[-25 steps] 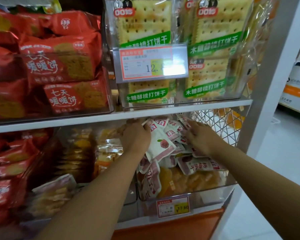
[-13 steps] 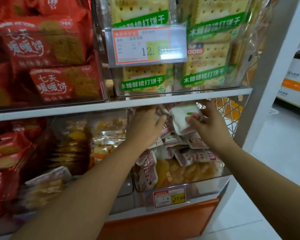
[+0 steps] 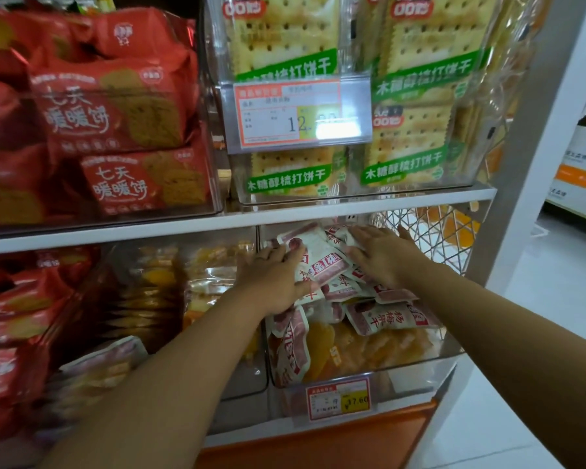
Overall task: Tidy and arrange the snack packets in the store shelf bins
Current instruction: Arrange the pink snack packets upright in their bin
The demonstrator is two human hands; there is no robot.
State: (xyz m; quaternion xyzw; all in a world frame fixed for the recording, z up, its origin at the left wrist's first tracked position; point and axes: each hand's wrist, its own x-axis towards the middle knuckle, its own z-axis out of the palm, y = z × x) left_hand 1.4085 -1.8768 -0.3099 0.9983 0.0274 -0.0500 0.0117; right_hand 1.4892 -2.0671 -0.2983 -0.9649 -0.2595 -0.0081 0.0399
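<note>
A clear bin (image 3: 420, 370) on the lower shelf holds a heap of small white-and-red snack packets (image 3: 322, 262) over orange dried-fruit packs (image 3: 352, 343). My left hand (image 3: 271, 279) lies flat on the left side of the heap, fingers straight, pressing the packets. Over on the right side, my right hand (image 3: 383, 255) rests on the top packets with its fingers spread. Neither hand grips a packet. One packet (image 3: 389, 316) lies at the front of the heap.
The shelf board (image 3: 149, 228) sits just above the hands. Above it stand bins of green cracker packs (image 3: 410, 130) and red biscuit packs (image 3: 122, 113). A wire basket (image 3: 454, 231) is behind the bin on the right. Yellow packets (image 3: 210, 282) fill the neighbouring bin.
Half a second ago my right hand pinched a white packet near the shelf board. Now that packet lies on the heap and both hands press flat on it.
</note>
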